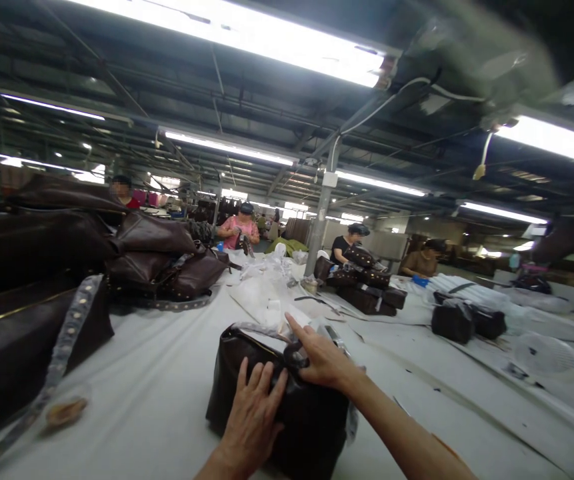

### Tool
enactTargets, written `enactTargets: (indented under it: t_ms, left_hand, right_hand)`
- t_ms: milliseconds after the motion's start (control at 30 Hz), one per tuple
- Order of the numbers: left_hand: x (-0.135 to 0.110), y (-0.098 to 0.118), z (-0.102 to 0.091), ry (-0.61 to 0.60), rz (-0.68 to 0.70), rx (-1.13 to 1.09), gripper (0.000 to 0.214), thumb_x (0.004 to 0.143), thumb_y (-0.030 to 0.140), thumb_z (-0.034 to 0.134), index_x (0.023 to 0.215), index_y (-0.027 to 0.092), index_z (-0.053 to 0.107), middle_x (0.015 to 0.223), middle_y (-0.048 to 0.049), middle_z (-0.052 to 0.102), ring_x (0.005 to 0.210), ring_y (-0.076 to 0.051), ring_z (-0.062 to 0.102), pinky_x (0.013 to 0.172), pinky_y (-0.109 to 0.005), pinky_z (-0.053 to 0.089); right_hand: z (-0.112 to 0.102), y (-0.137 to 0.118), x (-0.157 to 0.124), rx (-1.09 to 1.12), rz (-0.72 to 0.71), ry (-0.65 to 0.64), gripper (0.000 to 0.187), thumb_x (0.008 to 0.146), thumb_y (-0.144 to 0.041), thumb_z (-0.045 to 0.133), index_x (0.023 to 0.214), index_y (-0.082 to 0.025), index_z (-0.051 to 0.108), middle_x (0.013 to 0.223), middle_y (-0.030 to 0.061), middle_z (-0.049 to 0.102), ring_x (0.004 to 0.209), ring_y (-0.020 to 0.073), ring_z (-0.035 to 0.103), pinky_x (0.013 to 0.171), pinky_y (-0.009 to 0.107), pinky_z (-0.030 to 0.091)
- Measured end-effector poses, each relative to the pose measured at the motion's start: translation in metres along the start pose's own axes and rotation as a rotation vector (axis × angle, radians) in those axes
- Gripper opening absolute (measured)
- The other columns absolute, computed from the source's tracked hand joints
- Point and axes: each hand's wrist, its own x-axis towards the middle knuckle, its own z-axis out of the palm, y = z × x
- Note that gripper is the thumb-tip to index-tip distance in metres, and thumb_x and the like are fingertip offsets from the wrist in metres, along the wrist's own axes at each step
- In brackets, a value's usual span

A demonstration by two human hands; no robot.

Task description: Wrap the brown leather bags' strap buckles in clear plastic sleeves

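A dark brown leather bag (311,420) stands on the white-covered table in front of me, its zip running along the top edge. My left hand (257,413) lies on the near side of the bag with fingers spread. Over the top right of the bag is my right hand (324,357), index finger stretched out and thumb apart. A dark curved strap or handle (294,353) shows between that thumb and index finger; a firm grip on it is not visible. Clear plastic wrap (351,420) hangs at the bag's right side.
Brown leather bags (157,247) are piled on the left, with a plastic-wrapped studded strap (71,320) hanging down. A brown scrap (67,412) lies nearby. Ahead are crumpled plastic (267,270), more bags (371,293) and a metal post (321,227). A white fan (549,357) is right; several co-workers sit beyond.
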Motion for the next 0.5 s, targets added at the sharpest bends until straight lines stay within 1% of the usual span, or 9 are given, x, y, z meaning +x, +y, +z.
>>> enactTargets:
  t_ms: [67,100,167,200,267,333,400,467,500]
  left_hand:
    - [-0.001,-0.001,0.002,0.03,0.008,0.001,0.089,0.071,0.024,0.072,0.147,0.029,0.027,0.143,-0.0143,0.045,0.131,-0.037,0.039,0.112,-0.067,0.016]
    - [-0.001,-0.001,0.002,0.054,0.008,0.006,0.089,0.071,0.023,0.071,0.148,0.029,0.026,0.143,-0.0136,0.046,0.131,-0.037,0.039,0.112,-0.065,0.016]
    - [-0.002,-0.003,0.003,0.105,-0.002,0.029,0.089,0.072,0.022,0.068,0.149,0.029,0.024,0.142,-0.0125,0.047,0.13,-0.035,0.04,0.113,-0.062,0.017]
    - [-0.003,-0.003,0.004,0.13,-0.001,0.044,0.089,0.072,0.021,0.068,0.149,0.028,0.024,0.14,-0.0118,0.048,0.129,-0.035,0.041,0.113,-0.06,0.019]
    - [-0.006,-0.006,0.005,0.182,0.023,0.076,0.09,0.07,0.018,0.067,0.149,0.028,0.024,0.139,-0.01,0.05,0.127,-0.034,0.043,0.114,-0.056,0.02]
    - [-0.012,-0.012,0.008,0.241,0.073,0.113,0.092,0.069,0.014,0.064,0.149,0.029,0.022,0.14,-0.0081,0.05,0.126,-0.031,0.045,0.115,-0.052,0.019]
    - [-0.021,-0.022,0.015,0.305,0.135,0.162,0.091,0.071,0.013,0.059,0.151,0.028,0.018,0.142,-0.0081,0.049,0.127,-0.029,0.046,0.117,-0.048,0.017]
    - [-0.03,-0.035,0.026,0.369,0.18,0.216,0.086,0.076,0.014,0.053,0.151,0.03,0.014,0.143,-0.0089,0.049,0.127,-0.029,0.048,0.116,-0.047,0.019]
    - [-0.035,-0.041,0.033,0.395,0.199,0.229,0.083,0.079,0.016,0.05,0.152,0.03,0.013,0.141,-0.0102,0.051,0.125,-0.029,0.051,0.114,-0.049,0.022]
  right_hand:
    - [-0.001,0.004,-0.007,0.059,0.021,0.029,0.108,0.063,-0.016,0.066,0.152,-0.024,0.005,0.136,0.0161,0.049,0.113,0.0292,0.056,0.094,0.038,0.041]
    - [-0.003,0.008,-0.011,0.095,0.064,0.025,0.111,0.063,-0.023,0.07,0.152,-0.023,0.005,0.137,0.017,0.049,0.116,0.0311,0.054,0.095,0.04,0.04]
    - [-0.009,0.018,-0.024,0.148,0.207,-0.018,0.122,0.056,-0.035,0.079,0.152,-0.018,0.006,0.137,0.0203,0.049,0.121,0.0366,0.05,0.098,0.046,0.038]
    - [-0.011,0.024,-0.032,0.175,0.275,-0.046,0.126,0.052,-0.038,0.083,0.152,-0.016,0.01,0.137,0.0216,0.05,0.122,0.0389,0.048,0.1,0.048,0.036]
    - [-0.014,0.035,-0.053,0.303,0.345,-0.075,0.119,0.047,-0.039,0.086,0.148,-0.014,0.028,0.134,0.0206,0.053,0.123,0.0392,0.046,0.103,0.048,0.034]
    - [-0.012,0.042,-0.078,0.608,0.339,-0.049,0.099,0.052,-0.045,0.083,0.14,-0.018,0.044,0.132,0.0152,0.055,0.121,0.0351,0.049,0.102,0.046,0.036]
    - [-0.001,0.045,-0.1,1.002,0.304,-0.007,0.082,0.064,-0.056,0.073,0.135,-0.023,0.049,0.128,0.0112,0.058,0.115,0.0314,0.054,0.092,0.044,0.044]
    - [0.017,0.044,-0.115,1.278,0.231,0.054,0.072,0.071,-0.061,0.065,0.132,-0.024,0.051,0.127,0.0104,0.058,0.114,0.0295,0.054,0.084,0.041,0.048]
    - [0.029,0.043,-0.119,1.34,0.193,0.099,0.073,0.067,-0.057,0.072,0.13,-0.026,0.052,0.126,0.0091,0.058,0.113,0.0287,0.055,0.084,0.039,0.048]
